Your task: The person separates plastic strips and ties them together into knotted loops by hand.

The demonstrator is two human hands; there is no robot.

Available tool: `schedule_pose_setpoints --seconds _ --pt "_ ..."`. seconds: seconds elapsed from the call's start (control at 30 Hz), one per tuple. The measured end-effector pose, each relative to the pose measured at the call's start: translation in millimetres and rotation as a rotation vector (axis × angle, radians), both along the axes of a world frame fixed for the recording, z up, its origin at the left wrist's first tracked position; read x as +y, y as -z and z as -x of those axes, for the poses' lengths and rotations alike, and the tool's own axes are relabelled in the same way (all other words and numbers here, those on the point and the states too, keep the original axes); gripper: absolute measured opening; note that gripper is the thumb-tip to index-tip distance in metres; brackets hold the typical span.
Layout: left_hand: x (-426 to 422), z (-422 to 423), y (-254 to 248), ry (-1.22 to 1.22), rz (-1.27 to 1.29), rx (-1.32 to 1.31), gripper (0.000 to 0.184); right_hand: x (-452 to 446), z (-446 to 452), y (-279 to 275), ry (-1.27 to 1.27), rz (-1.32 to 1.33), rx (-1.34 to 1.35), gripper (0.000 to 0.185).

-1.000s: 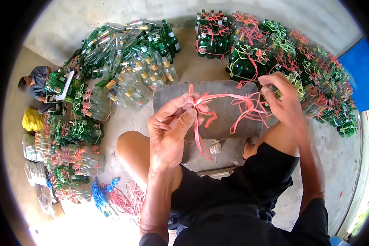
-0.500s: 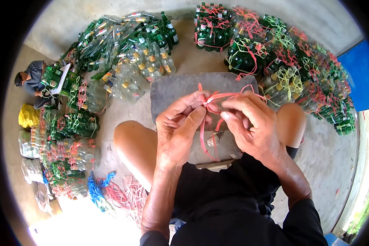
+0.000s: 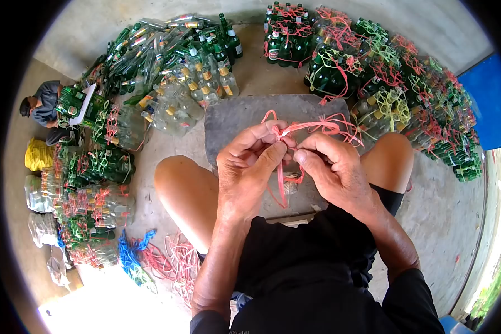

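Pink plastic twine [image 3: 312, 126], looped and knotted, is held up between my two hands above a grey slab [image 3: 228, 125]. My left hand [image 3: 250, 161] pinches the knot between thumb and fingers. Close on its right, my right hand [image 3: 331, 164] has thumb and forefinger closed on a strand of the same twine. Loose loops spread to the upper right over the slab, and two tails hang below the fingers. Behind the tails a small pale bundle [image 3: 290, 183] shows on the slab, partly hidden.
Glass bottles [image 3: 145, 55] lie heaped at the back left. Twine-tied bottle bundles [image 3: 395, 72] line the right wall, with more bundles [image 3: 94, 206] at left. Blue twine [image 3: 132, 253] and pink strands [image 3: 175, 264] lie on the floor. A person [image 3: 45, 106] sits at far left.
My right hand has moved slightly left and down, closing on a strand beside the left hand. The loops at right have spread wider, and the hanging tails have shifted.
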State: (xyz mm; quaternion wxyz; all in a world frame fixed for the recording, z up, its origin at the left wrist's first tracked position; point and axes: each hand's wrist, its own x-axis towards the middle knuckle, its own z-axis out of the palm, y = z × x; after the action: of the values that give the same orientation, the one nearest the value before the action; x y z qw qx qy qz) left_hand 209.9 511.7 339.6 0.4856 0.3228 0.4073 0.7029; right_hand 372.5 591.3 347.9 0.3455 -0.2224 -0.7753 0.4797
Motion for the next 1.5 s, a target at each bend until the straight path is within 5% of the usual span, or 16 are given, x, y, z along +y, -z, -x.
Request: schedule_pose_setpoints --seconds 0.27,0.6,1.03,1.5 --pt "-5 -7 4 -0.024 0.067 -0.005 0.021 -12 -4 3 -0.033 0.172 -0.021 0.010" --pt "-10 -12 15 -0.003 0.077 -0.081 0.022 -7 -10 5 -0.087 0.023 -0.015 0.015" --pt "-19 -15 4 0.013 0.155 0.234 0.026 -1 -20 -6 -0.168 1.009 0.185 0.013" --pt "-21 -11 5 -0.002 0.074 0.424 0.029 4 -15 -2 -0.215 1.122 0.290 0.024"
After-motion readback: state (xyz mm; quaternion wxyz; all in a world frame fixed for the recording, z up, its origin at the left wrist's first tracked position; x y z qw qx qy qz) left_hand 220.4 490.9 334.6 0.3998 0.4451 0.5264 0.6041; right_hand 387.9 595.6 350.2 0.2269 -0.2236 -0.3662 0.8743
